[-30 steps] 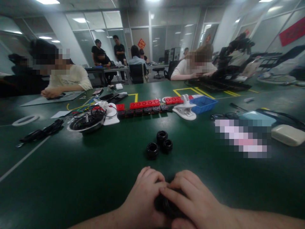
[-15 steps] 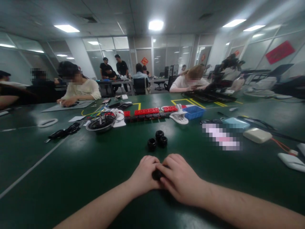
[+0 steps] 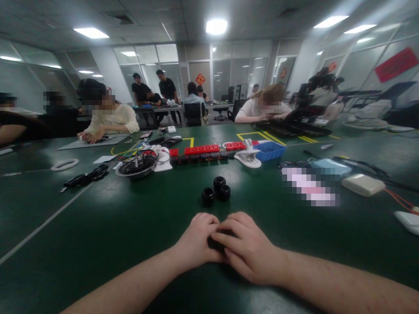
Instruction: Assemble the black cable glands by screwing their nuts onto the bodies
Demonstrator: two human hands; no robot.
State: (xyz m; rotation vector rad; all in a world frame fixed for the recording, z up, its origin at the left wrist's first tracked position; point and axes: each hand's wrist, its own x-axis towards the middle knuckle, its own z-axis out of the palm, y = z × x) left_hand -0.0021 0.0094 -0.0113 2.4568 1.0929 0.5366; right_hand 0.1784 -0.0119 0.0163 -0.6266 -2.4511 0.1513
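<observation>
My left hand (image 3: 198, 239) and my right hand (image 3: 247, 246) meet low over the green table. Both are closed around a small black piece (image 3: 216, 240), mostly hidden by the fingers. The right fingers lie across its top, while the left hand grips from the other side. Just beyond my hands stand three glossy black, round, hollow pieces (image 3: 208, 197) like small tyres, grouped closely together. Whether the held piece is of the same kind, I cannot tell.
Across the table's middle run red and black blocks (image 3: 201, 149), with a white clamp (image 3: 248, 156) and a blue bin (image 3: 270, 151) to their right. A bowl of cables (image 3: 135, 165) sits left; a white case (image 3: 363, 184) lies right. Other people sit at the far side.
The right fingers have shifted over the black piece and now cover more of it. The three black pieces on the table stay where they were. The view has turned slightly.
</observation>
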